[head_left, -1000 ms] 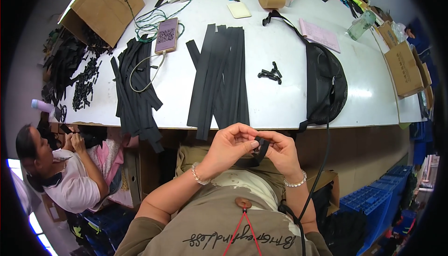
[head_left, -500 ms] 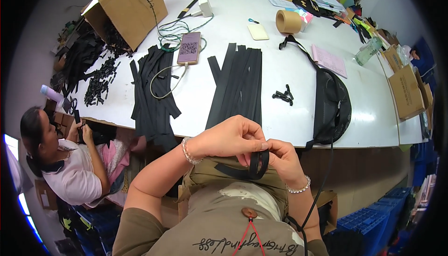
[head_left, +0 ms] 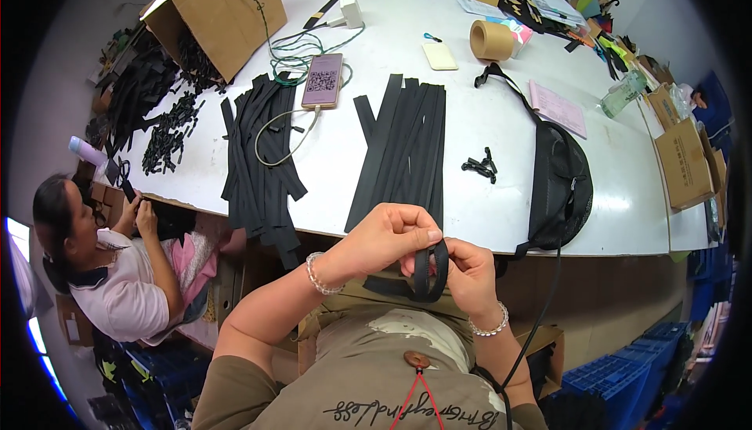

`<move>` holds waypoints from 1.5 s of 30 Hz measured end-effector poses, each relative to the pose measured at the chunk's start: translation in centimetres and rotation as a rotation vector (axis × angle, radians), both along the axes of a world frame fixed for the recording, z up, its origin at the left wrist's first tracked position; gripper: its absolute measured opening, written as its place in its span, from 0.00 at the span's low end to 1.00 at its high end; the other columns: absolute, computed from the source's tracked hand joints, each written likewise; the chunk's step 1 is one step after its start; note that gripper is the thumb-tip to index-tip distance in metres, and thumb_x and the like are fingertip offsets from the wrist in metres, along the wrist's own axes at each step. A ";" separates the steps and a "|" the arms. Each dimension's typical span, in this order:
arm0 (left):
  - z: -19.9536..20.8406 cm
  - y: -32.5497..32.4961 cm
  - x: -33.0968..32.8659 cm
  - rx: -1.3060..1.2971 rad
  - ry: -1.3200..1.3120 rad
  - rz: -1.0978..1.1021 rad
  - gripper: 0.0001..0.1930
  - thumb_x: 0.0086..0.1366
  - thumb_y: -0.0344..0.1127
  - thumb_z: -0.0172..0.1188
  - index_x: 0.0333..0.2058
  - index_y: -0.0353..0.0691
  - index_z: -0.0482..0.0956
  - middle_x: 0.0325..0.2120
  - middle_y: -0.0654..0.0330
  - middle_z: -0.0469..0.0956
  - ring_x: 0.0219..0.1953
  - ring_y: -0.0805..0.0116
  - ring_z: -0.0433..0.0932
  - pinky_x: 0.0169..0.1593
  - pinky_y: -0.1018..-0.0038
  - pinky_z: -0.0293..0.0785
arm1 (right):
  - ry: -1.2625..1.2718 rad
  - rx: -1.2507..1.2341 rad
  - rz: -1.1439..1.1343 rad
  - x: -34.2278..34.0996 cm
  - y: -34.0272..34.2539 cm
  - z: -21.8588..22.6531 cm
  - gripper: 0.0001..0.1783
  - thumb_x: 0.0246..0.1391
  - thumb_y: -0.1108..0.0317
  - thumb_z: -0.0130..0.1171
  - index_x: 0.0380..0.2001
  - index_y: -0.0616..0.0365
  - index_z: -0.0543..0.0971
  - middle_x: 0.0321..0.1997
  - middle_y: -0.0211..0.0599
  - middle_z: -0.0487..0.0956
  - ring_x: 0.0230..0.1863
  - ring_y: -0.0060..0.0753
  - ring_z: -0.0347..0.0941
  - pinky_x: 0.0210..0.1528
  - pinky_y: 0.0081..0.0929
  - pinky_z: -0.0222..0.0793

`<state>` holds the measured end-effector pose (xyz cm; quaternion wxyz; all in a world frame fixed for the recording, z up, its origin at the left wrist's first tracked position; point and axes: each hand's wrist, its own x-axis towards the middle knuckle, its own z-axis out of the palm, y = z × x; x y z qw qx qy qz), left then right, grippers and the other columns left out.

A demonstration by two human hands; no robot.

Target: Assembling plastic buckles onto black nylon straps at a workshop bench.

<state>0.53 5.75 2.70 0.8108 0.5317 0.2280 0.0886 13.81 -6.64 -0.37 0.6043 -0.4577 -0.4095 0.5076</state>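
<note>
Close to my body, just off the table's front edge, my left hand [head_left: 394, 236] and my right hand [head_left: 471, 275] meet over a black zipper strip [head_left: 430, 293]. Fingers of both hands are pinched at its upper part. Below them the strip hangs in a loop, its loose end lying toward the left. Whatever sits between the fingertips is hidden. Straight ahead on the table lies a neat row of flat black strips [head_left: 406, 144]. A few small black zipper pulls [head_left: 481, 166] form a little heap to the right of that row.
A looser pile of black strips [head_left: 262, 148] lies left, beside a phone [head_left: 322, 81] on a cable. Farther left are many small black parts [head_left: 170, 132] and a tipped cardboard box [head_left: 227, 19]. A black mesh bag [head_left: 558, 183] lies right. A co-worker [head_left: 117, 273] sits left.
Both hands stay pinched on the strip and have shifted only slightly, with the left fingers closer over the loop's top. The whole view has moved a little.
</note>
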 end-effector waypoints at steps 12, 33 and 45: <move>-1.0 0.4 0.2 -0.086 0.011 -0.085 0.10 0.65 0.35 0.54 0.29 0.35 0.75 0.19 0.65 0.77 0.17 0.82 0.73 0.20 0.87 0.69 | 0.091 -0.072 0.137 0.7 0.1 0.3 0.07 0.58 0.72 0.54 0.30 0.65 0.77 0.28 0.26 0.78 0.29 0.12 0.70 0.31 0.12 0.67; 0.8 0.4 1.2 -0.020 -0.007 0.076 0.10 0.65 0.35 0.53 0.28 0.37 0.74 0.17 0.67 0.74 0.12 0.86 0.63 0.15 0.89 0.57 | -0.095 -0.056 -0.059 0.6 0.8 1.7 0.08 0.58 0.72 0.51 0.31 0.67 0.76 0.25 0.28 0.76 0.25 0.11 0.68 0.27 0.11 0.64; 1.8 0.6 0.8 -0.038 -0.043 -0.069 0.11 0.65 0.39 0.55 0.27 0.38 0.75 0.17 0.71 0.71 0.13 0.88 0.60 0.16 0.89 0.56 | -0.470 0.187 -0.097 0.9 0.4 2.7 0.04 0.52 0.73 0.56 0.31 0.63 0.77 0.20 0.34 0.71 0.19 0.29 0.67 0.23 0.22 0.61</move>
